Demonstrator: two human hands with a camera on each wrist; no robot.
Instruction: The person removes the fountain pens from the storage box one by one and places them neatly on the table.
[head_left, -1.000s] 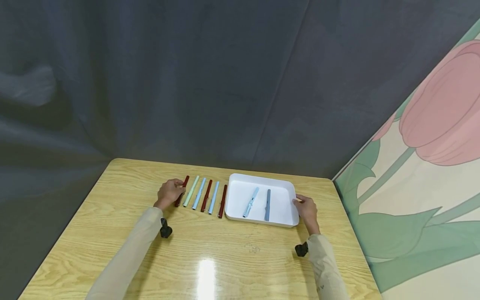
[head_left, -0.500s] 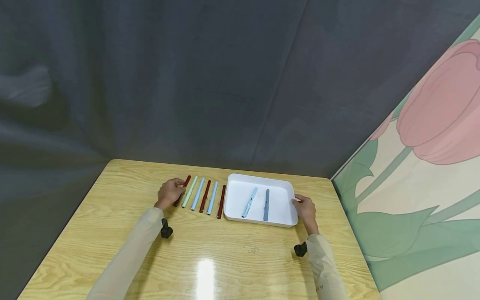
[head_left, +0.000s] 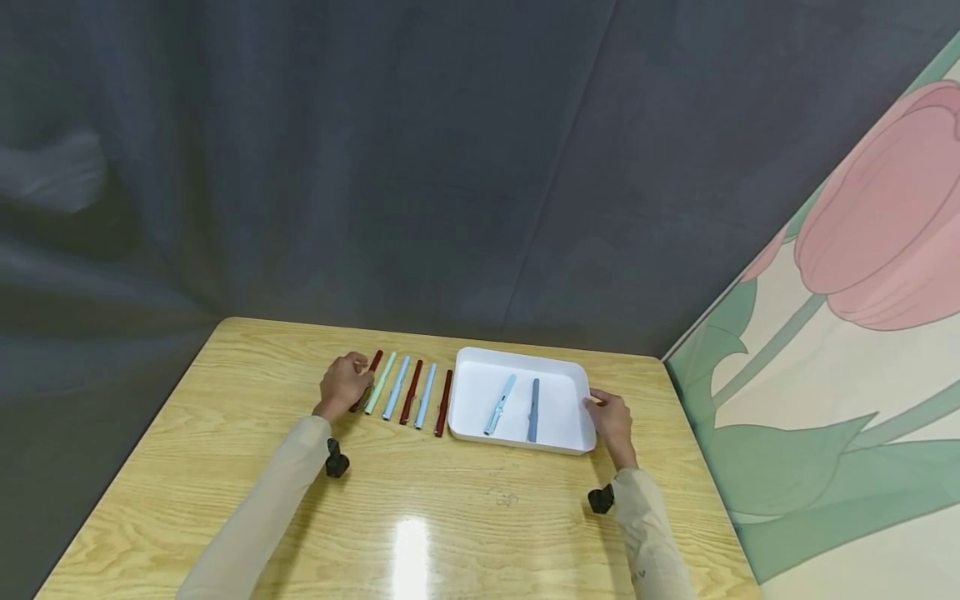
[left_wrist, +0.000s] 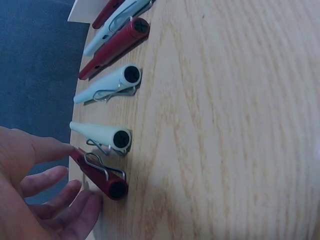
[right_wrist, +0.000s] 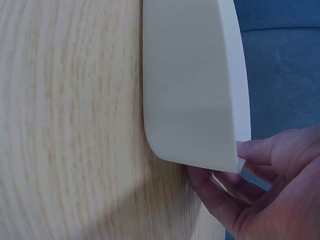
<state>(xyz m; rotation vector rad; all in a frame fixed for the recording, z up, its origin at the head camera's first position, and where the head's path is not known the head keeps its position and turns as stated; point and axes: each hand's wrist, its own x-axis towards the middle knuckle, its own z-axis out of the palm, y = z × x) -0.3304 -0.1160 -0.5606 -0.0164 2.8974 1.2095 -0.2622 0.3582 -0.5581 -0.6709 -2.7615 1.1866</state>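
Note:
My left hand (head_left: 345, 385) is at a dark red pen (head_left: 377, 361), the leftmost in a row of capped pens on the table. In the left wrist view, the thumb touches the far end of this red pen (left_wrist: 102, 175); the other fingers are loosely spread on its other side, with gaps showing. A pale green pen (head_left: 381, 383) lies just right of it. My right hand (head_left: 611, 419) holds the right side of a white tray (head_left: 468, 357); in the right wrist view, thumb and fingers pinch the corner of the tray (right_wrist: 187, 85). Its far fingers are partly hidden.
Right of the green pen lie a light blue pen (head_left: 397, 388), a red pen (head_left: 411, 393), another light blue pen (head_left: 425, 397) and a red pen (head_left: 444, 404) near the tray. Inside the tray are a pale blue pen (head_left: 499, 406) and a grey-blue pen (head_left: 533, 410). A dark curtain (head_left: 420, 183) hangs behind the table.
The leftmost red pen has shifted slightly right, closer to the green pen. My left hand has moved a little right. My right hand stays on the tray.

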